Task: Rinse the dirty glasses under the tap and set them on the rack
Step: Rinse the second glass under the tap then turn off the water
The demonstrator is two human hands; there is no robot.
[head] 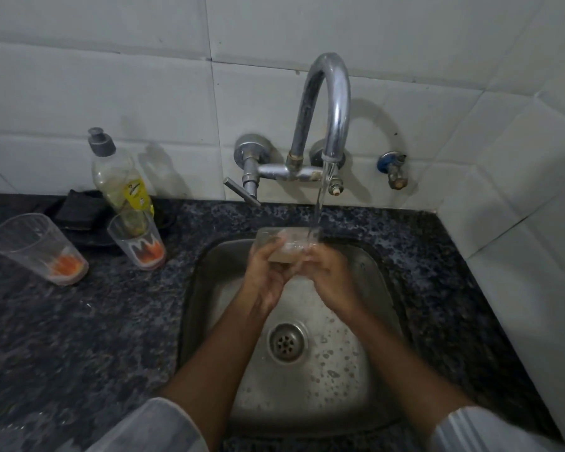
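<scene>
Holding a clear glass point(287, 247) over the steel sink point(377, 278), both hands work directly under the tap point(327, 102). Left hand point(265, 275): fingers curled round the left side and base of the glass. Right hand point(328, 275): fingers wrapped round its right side, near the point where the water stream point(318, 203) lands. The glass lies tilted, roughly on its side; its exact outline is blurred by water and low light.

Two further glasses stand on the dark speckled desk point(79, 337), left of the sink and well apart from the hands. Far-left glass point(38, 247): orange residue at the bottom. Nearer glass point(137, 239): orange and dark streaks on its lower wall. Just behind the nearer glass stands a dish-soap bottle point(118, 172) with a grey cap and yellow label. A dark scrub pad point(80, 208) lies on a dark dish beside the bottle.

The sink drain point(286, 342) is uncovered, with droplets scattered over the basin floor. A small blue-handled valve point(392, 168) projects from the white tiled wall point(111, 76) to the right of the tap. White sleeves point(163, 425) appear at the lower edge.
</scene>
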